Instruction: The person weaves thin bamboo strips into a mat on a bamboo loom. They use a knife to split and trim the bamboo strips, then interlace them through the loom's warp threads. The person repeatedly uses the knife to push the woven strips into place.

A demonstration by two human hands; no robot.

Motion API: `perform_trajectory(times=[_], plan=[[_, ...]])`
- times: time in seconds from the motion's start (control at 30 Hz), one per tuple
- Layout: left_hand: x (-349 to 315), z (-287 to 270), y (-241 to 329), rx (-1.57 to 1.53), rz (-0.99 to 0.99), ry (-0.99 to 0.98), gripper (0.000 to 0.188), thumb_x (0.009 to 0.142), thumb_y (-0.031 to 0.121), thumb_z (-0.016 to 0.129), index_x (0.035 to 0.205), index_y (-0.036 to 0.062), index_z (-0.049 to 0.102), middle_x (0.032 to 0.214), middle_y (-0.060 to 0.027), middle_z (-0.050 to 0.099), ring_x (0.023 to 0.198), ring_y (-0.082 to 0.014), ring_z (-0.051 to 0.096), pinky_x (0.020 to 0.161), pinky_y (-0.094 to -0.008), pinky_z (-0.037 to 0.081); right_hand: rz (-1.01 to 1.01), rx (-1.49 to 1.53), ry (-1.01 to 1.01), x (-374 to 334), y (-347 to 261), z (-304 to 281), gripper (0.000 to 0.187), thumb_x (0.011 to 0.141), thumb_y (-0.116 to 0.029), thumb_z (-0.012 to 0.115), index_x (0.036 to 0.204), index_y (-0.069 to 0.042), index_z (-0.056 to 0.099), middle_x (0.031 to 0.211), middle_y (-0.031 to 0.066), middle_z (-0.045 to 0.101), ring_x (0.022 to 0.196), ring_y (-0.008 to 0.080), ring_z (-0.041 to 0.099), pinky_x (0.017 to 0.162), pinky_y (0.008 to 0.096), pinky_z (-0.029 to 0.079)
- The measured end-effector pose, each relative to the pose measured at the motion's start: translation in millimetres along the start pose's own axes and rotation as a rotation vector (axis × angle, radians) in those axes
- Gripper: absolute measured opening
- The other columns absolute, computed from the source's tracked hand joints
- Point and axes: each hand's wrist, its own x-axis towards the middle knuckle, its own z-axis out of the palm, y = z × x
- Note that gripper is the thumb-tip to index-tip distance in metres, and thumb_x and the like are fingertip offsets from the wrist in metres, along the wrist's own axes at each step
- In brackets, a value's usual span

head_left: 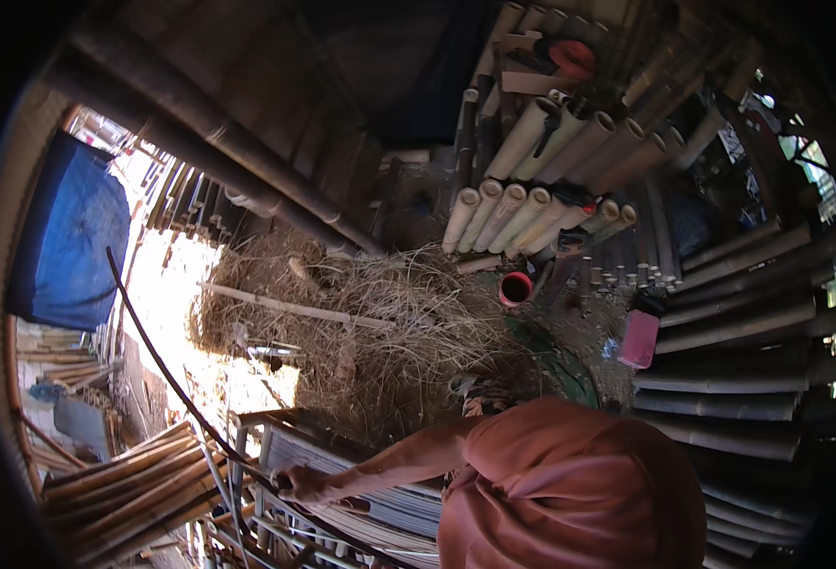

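My left hand (296, 485) reaches out to the left with its fingers closed around a long, thin, dark strip (191, 408). The strip curves from the upper left, passes through the hand and runs on to the lower edge; its exact material is hard to make out. Beneath my forearm, a short brown piece (353, 505) shows, too small to name. Pale slats (404, 512) lie in a rack just below the arm. An orange-brown shirt covers my shoulder and hides what is under it. My right hand is out of the picture.
Ahead lies a heap of dry straw (418, 303) with a pale stick (294, 305) across it. Cut bamboo poles (494, 213) are stacked beyond. A red bucket (515, 288) and a pink container (639, 339) stand right. Brown poles (124, 484) lie left, below a blue tarp (72, 228).
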Motion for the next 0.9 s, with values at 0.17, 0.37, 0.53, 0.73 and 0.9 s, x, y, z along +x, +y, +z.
perform_trajectory(times=[0.17,0.37,0.53,0.73,0.9], plan=[[-45.7,-60.2,-78.1,-0.256,0.018,-0.010,0.044,0.099,0.033,0.054,0.117,-0.0073,0.058,0.060,-0.0005,0.051,0.051,-0.0063,0.050,0.044,-0.0218,0.036,0.017,-0.126,-0.070,1.3,-33.9,26.2,0.030,0.094,-0.033,0.060,0.105,-0.006,0.063,0.079,0.0044,0.062,0.059,0.0124,0.055,0.052,0.0303,0.051],[-57.0,-104.6,-68.1,-0.631,0.024,0.016,0.037,0.097,0.023,0.058,0.122,-0.0048,0.058,0.074,0.0021,0.053,0.050,-0.0024,0.038,0.044,-0.0188,0.029,-0.312,-1.052,-0.059,-5.3,-76.9,48.9,0.062,0.096,-0.054,0.049,0.133,-0.004,0.046,0.071,0.0092,0.065,0.049,0.0175,0.059,0.040,0.0328,0.049],[-52.6,-134.1,-64.1,-0.857,0.154,0.074,0.037,0.099,0.020,0.055,0.128,-0.0029,0.054,0.078,0.0042,0.054,0.052,0.0010,0.035,0.044,-0.0164,0.026,-1.161,-1.078,-0.010,-25.3,-50.5,85.1,0.042,0.093,-0.049,0.056,0.105,-0.008,0.058,0.082,0.0134,0.066,0.061,0.0225,0.065,0.050,0.0389,0.054],[-39.8,-168.4,-55.7,-0.712,0.216,0.251,0.037,0.100,0.023,0.054,0.129,0.0007,0.055,0.076,0.0057,0.052,0.054,0.0010,0.036,0.045,-0.0162,0.028,-0.761,-1.245,-0.356,-74.0,-17.3,140.2,0.055,0.093,-0.061,0.045,0.085,-0.007,0.053,0.065,0.0099,0.061,0.057,0.0248,0.065,0.048,0.0398,0.054],[-29.7,-173.6,-60.4,-0.438,0.121,0.418,0.030,0.099,0.019,0.052,0.120,-0.0008,0.061,0.070,0.0045,0.051,0.059,-0.0024,0.041,0.052,-0.0199,0.035,-0.971,-1.153,-0.478,-85.5,-2.6,174.9,0.056,0.092,-0.061,0.049,0.080,-0.006,0.055,0.063,0.0151,0.061,0.057,0.0336,0.066,0.051,0.0424,0.053]])
